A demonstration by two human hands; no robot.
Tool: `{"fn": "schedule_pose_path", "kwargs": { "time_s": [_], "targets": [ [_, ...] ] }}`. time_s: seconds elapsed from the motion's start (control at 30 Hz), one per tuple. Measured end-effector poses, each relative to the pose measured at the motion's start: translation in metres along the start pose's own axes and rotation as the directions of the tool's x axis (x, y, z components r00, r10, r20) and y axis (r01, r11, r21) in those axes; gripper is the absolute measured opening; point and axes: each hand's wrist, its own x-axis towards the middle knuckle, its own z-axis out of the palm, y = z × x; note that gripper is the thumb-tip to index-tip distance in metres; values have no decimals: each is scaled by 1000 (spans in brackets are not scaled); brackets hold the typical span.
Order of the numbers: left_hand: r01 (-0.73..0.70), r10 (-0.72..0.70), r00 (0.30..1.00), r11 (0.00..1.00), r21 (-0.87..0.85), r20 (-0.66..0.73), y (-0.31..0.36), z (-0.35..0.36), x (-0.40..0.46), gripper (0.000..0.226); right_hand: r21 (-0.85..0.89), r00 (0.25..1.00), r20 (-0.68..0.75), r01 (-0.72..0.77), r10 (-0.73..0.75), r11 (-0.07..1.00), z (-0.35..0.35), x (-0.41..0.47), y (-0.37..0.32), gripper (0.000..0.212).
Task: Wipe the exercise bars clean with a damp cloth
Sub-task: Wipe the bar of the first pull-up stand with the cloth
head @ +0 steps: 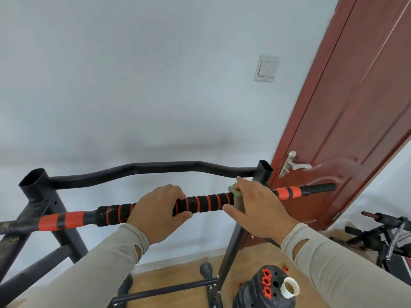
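A long exercise bar (204,202) with black foam grips and orange bands runs across the view from lower left to upper right. My left hand (156,211) is wrapped around its middle. My right hand (255,207) presses a greenish cloth (236,197) around the bar just to the right. The foam left of my left hand looks speckled with dirt. Behind it a curved black bar (144,168) joins two open-topped uprights (34,181) of the black frame.
A reddish wooden door (347,107) with a metal handle (293,165) stands close on the right. Black weight plates (262,290) with orange collars and a white cup (290,286) lie on the wooden floor. More black equipment (378,236) sits at far right.
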Motion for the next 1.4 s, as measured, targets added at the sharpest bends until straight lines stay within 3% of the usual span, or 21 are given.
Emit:
{"fn": "schedule_pose_path", "kwargs": {
  "time_s": [0.07, 0.13, 0.23, 0.33, 0.4, 0.5, 0.57, 0.63, 0.73, 0.87, 1.0, 1.13, 1.27, 1.4],
  "targets": [
    [-16, 16, 1000, 1000, -15, -13, 1, -1, 0, 36, -22, 999, -15, 42, -42, 999, 7, -2, 1, 31],
    [-36, 35, 999, 999, -29, -23, 1, -1, 1, 35, -5, 997, -74, 24, -25, 1000, 15, -4, 2, 34],
    [-72, 71, 996, 997, -18, -46, -4, 2, 2, 31, -14, 972, -205, -122, 117, 992, 25, 2, -12, 38],
    [-91, 89, 994, 995, -41, -62, -8, 4, 1, 29, -114, 940, -261, -257, 220, 960, 34, 14, -48, 29],
    [-96, 92, 994, 994, -58, -65, -9, 3, 2, 28, -109, 953, -250, -201, 169, 973, 44, 21, -79, 27],
    [-115, 112, 992, 992, -51, -66, -12, 2, 5, 26, -64, 972, -235, 14, -29, 998, 56, 25, -107, 21],
    [-119, 117, 992, 992, -46, -57, -11, 1, 6, 28, -61, 965, -212, 146, -156, 987, 56, 19, -93, 21],
    [-110, 108, 993, 993, -42, -47, -9, 0, 5, 30, -100, 956, -144, 242, -255, 965, 49, 9, -70, 36],
    [-97, 96, 995, 995, -37, -24, -6, -3, 3, 31, -148, 950, -79, 290, -304, 945, 39, 10, -47, 42],
    [-80, 80, 997, 996, -36, 11, -4, -7, 2, 31, -273, 993, -15, 107, -115, 956, 12, 7, -2, 54],
    [-83, 83, 996, 996, -14, 6, -4, -5, 3, 32, -413, 974, -92, -225, 205, 882, -15, -1, 31, 33],
    [-76, 76, 997, 997, -20, 15, -5, -5, 3, 32, -225, 935, -97, -353, 340, 908, 12, 17, -35, 23],
    [-98, 98, 995, 995, -24, -6, -6, -4, 5, 27, -34, 979, -145, -146, 140, 989, 47, 25, -105, 12],
    [-99, 98, 995, 995, -23, -8, -5, -6, 3, 30, -17, 993, -89, 75, -77, 997, 43, 18, -83, 16]
  ]
}}
